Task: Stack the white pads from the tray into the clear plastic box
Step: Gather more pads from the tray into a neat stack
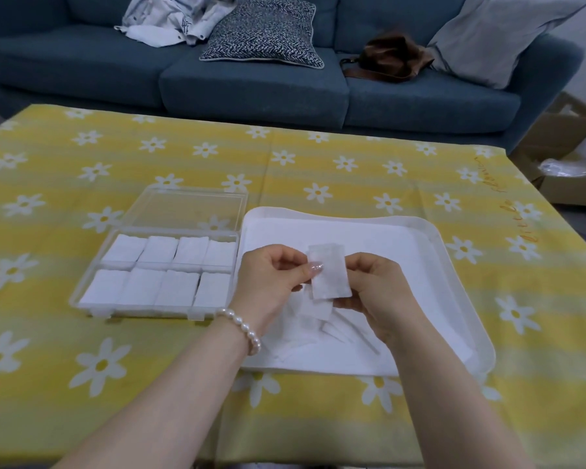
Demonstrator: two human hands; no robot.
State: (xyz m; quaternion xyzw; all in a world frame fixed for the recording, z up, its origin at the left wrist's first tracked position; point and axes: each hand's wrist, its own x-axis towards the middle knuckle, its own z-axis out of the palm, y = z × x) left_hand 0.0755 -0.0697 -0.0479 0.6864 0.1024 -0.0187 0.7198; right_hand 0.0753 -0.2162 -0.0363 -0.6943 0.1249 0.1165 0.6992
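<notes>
The pad (pixel 329 270) in hand appeared thin, soft and very light, likely to flex or crease if squeezed; judged best taken by its edges with a light pinch. It was held upright above the white tray (pixel 454 265), between both hands. The left hand (pixel 271 282) pinched its left edge, thumb across the face and fingers (pixel 313 269) curled behind. The right hand (pixel 379 292) gripped the right edge and lower corner, fingers closed around it. Neither hand was slack. More loose pads (pixel 322 328) lay heaped in the tray beneath the hands. The clear plastic box (pixel 82 292) stood just left of the tray on the counter (pixel 386 170), lid open, with 8 stacks of pads (pixel 170 269) visible in 2 rows of 4. Task judged well advanced but unfinished
</notes>
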